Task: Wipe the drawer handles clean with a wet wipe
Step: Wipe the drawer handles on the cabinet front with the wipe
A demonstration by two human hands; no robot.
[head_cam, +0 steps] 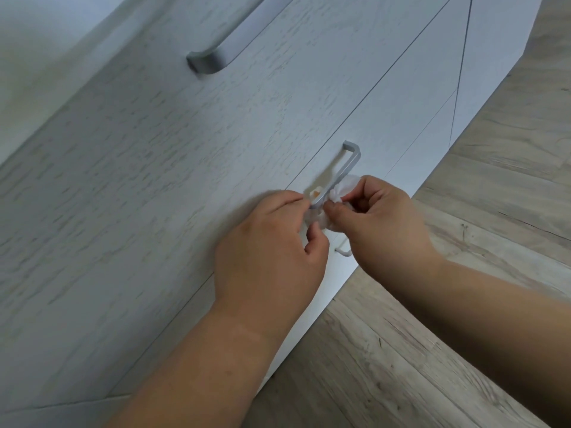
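Head view looks steeply down, close on tilted drawer fronts (160,168), wood floor (463,288) at right

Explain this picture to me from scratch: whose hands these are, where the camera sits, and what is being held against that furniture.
There is no machine here. A person wears a wide-angle camera on the head, so the one picture looks forward and down over their own two bare arms. That is why the pale grey wood-grain drawer fronts look tilted and the grey-brown plank floor appears at the right.

Two grey metal bar handles show. The upper handle is untouched. At the lower handle, both hands work together: the left hand and the right hand each pinch a crumpled white wet wipe that is wrapped around the bar. A small orange mark shows beside the bar near the left fingertips; what it is cannot be told.
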